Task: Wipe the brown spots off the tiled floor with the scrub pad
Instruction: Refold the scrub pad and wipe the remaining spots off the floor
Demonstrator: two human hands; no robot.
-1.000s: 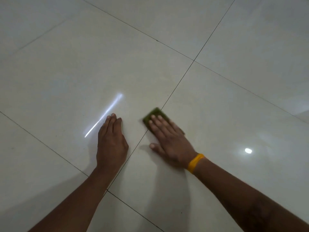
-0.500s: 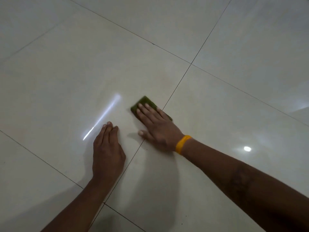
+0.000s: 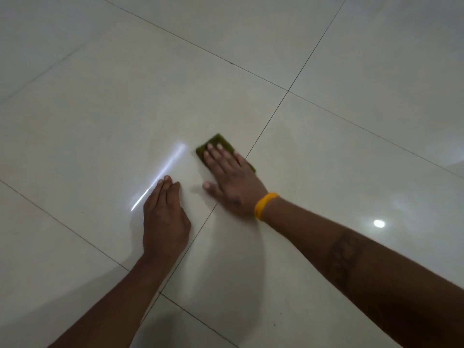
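A green scrub pad [image 3: 218, 142] lies flat on the glossy pale tiled floor [image 3: 100, 109], just left of a dark grout line. My right hand [image 3: 232, 180], with a yellow wristband, presses down on the pad with its fingers stretched over it; most of the pad is hidden under them. My left hand [image 3: 164, 217] rests flat on the same tile, fingers together, a short way to the lower left of the pad and holding nothing. No brown spots are plainly visible near the pad.
Dark grout lines [image 3: 266, 129] cross the floor. A bright streak of reflected light [image 3: 163, 172] lies by my left fingertips, and a round light reflection [image 3: 379, 223] shows at the right. A few tiny dark specks [image 3: 274, 324] dot the near tiles.
My right hand has slid the pad up and to the left, from over the grout line onto the left tile. My left hand has stayed flat on the floor.
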